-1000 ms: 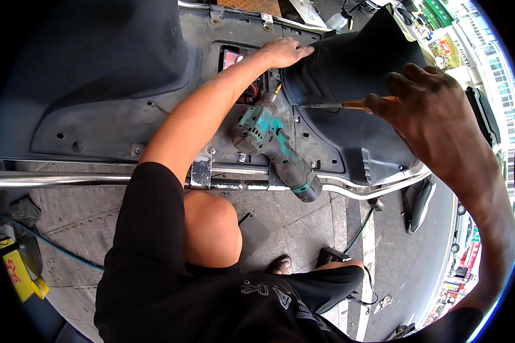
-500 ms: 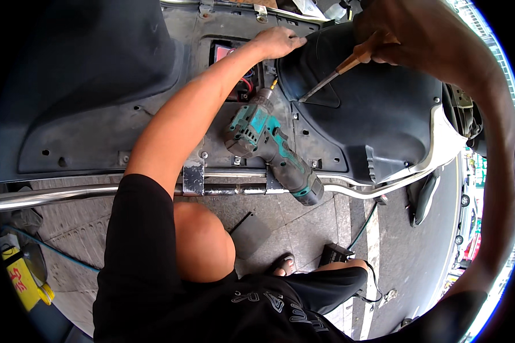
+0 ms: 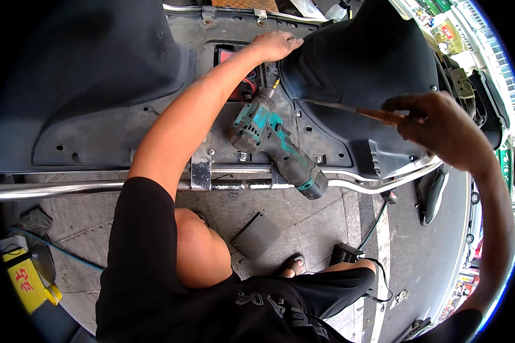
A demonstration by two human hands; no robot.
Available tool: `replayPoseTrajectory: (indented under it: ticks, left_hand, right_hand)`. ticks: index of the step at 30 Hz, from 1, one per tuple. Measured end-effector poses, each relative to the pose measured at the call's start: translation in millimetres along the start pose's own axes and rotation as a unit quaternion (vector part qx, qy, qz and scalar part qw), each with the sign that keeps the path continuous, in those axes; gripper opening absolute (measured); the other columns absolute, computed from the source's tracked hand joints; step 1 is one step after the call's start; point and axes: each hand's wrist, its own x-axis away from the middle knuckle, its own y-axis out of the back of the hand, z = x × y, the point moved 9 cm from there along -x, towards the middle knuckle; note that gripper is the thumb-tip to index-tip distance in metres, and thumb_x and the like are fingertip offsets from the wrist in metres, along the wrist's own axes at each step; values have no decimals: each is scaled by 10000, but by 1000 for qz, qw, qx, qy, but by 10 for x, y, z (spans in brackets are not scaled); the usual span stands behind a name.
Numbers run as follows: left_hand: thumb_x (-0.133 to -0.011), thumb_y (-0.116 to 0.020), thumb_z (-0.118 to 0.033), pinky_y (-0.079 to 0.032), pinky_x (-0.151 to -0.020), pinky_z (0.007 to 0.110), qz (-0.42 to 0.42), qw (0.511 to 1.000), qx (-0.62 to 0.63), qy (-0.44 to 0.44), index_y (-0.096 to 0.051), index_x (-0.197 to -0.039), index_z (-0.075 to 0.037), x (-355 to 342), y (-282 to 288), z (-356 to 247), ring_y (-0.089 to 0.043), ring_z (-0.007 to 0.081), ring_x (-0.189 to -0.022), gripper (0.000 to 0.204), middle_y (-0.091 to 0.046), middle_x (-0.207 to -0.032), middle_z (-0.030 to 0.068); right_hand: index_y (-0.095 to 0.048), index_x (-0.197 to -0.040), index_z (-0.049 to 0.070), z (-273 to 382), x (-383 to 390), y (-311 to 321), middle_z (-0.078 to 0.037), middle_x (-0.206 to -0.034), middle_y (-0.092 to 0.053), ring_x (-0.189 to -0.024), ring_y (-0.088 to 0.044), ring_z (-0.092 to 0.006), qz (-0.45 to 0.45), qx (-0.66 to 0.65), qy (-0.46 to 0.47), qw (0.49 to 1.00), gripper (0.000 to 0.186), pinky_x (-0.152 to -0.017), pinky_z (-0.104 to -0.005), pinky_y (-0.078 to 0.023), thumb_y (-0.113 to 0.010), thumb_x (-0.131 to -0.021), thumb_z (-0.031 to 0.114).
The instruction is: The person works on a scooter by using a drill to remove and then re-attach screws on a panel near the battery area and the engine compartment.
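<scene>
My right hand (image 3: 440, 123) is closed on the orange-brown handle of a long screwdriver (image 3: 335, 105). The shaft lies low across a black plastic panel (image 3: 372, 63), its tip at the seam on the panel's left edge. At the panel's upper left edge, my left hand (image 3: 276, 46) has its fingers together and pressed against that edge; the fingertips are partly hidden. A teal and black cordless drill (image 3: 269, 134) with a yellowish bit lies below my hands, across the grey floorboard (image 3: 154, 128) and the metal rail.
An opening (image 3: 243, 86) with red wires lies beneath my left forearm. A chrome rail (image 3: 57, 191) runs along the near side. On the paving are a flat grey cover (image 3: 256, 235) and a black box (image 3: 346, 254). A yellow container (image 3: 26, 280) stands at lower left.
My right hand has swung down and toward me, bringing the screwdriver from a steep slant to nearly flat, its tip still at the seam. My left hand stays at the panel edge.
</scene>
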Motion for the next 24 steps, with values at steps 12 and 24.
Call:
replayPoseTrajectory:
  ticks: [12, 24]
  left_hand:
    - [-924, -420, -572, -429, -982, 421, -14, 996, -60, 61, -696, -1111, -122, -305, -110, -88, -576, 340, -1153, 561, -662, -1151, 147]
    - [-924, -464, -509, -446, -963, 439, -8, 994, -78, 80, -671, -1091, -58, -281, -105, -33, -585, 364, -1120, 524, -651, -1141, 187]
  right_hand:
    - [-656, -1107, 25, -56, -178, 67, -110, -791, -685, -581, -643, -112, -31, 44, 42, 998, 240, -468, -236, -502, -626, -870, 32]
    - [-542, -1337, 167, -166, 767, -1188, -73, -884, -607, -584, -615, -170, -258, 213, 86, 938, 609, -463, -311, -513, -636, -753, 21]
